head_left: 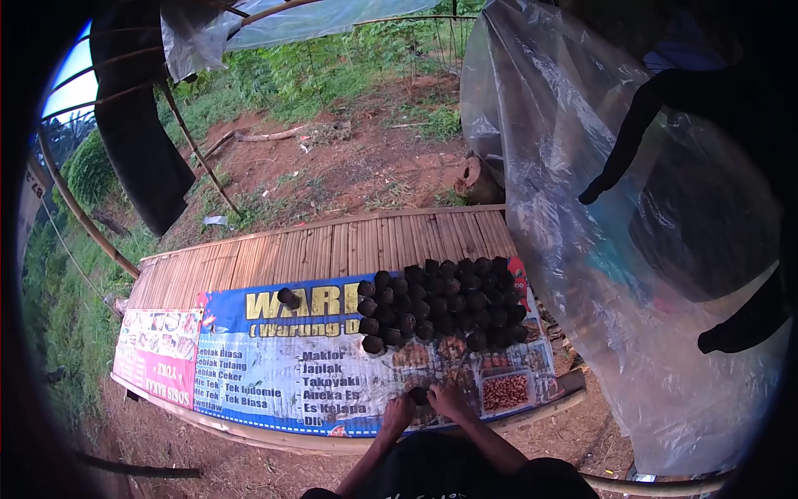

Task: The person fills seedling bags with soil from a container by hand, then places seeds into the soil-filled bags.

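Head view: left hand [398, 413] and right hand [450, 401] meet at the near edge of the worktop [274, 254], both closed around one small dark pot [420, 394]. Cluster of dark pots [445, 303] sits far right (one stray pot [288, 297] left). Banner [274, 366] left half open; plastic sheet [598, 249] crowds right edge.

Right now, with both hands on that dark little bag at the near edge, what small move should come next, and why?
Probably carry the bag forward and set it upright at the near edge of the cluster of bags. Both the left hand and right hand cup it on the banner, apart from the others, and the packed rows stop just ahead of it. One stray bag also stands alone.
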The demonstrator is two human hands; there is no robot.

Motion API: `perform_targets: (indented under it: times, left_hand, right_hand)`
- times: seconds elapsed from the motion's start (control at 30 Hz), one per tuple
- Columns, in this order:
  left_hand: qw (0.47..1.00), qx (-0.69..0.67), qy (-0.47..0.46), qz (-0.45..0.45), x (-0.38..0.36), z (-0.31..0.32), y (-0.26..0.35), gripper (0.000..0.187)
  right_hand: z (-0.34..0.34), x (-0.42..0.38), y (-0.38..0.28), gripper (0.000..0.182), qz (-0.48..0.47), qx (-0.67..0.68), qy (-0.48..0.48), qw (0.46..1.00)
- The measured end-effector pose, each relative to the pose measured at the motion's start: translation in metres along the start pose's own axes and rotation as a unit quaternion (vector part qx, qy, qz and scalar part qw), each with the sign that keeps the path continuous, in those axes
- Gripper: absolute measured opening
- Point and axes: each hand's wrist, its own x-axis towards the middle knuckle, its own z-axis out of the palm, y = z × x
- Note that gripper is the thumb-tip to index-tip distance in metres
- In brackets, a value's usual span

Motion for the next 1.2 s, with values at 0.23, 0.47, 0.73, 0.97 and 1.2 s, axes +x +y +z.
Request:
perform_targets:
  times: [0.23, 0.47, 0.73, 0.97, 1.2]
  left_hand:
    - [0.999, -0.017, 0.034, 0.038, 0.015, -0.017, 0.008, 0.020]
    - [0.996, -0.011, 0.055, 0.069, 0.029, -0.021, 0.011, 0.020]
    - [0.996, 0.041, 0.067, 0.033, 0.024, -0.019, 0.019, 0.022]
    - [0.997, 0.054, 0.046, -0.011, 0.027, -0.010, 0.012, 0.022]
    - [0.994, 0.050, 0.092, 0.014, 0.032, -0.022, 0.031, 0.019]
  right_hand:
    - [0.000, 0.002, -0.003, 0.022, 0.031, 0.062, 0.039, 0.997]
    - [0.017, 0.003, 0.007, 0.022, 0.040, 0.060, 0.077, 0.994]
    - [-0.003, 0.008, 0.002, 0.029, 0.086, 0.085, 0.006, 0.993]
    - [0.001, 0.017, 0.012, 0.031, 0.016, 0.018, -0.010, 1.000]
    - [-0.007, 0.029, 0.005, 0.022, -0.040, 0.004, 0.070, 0.997]
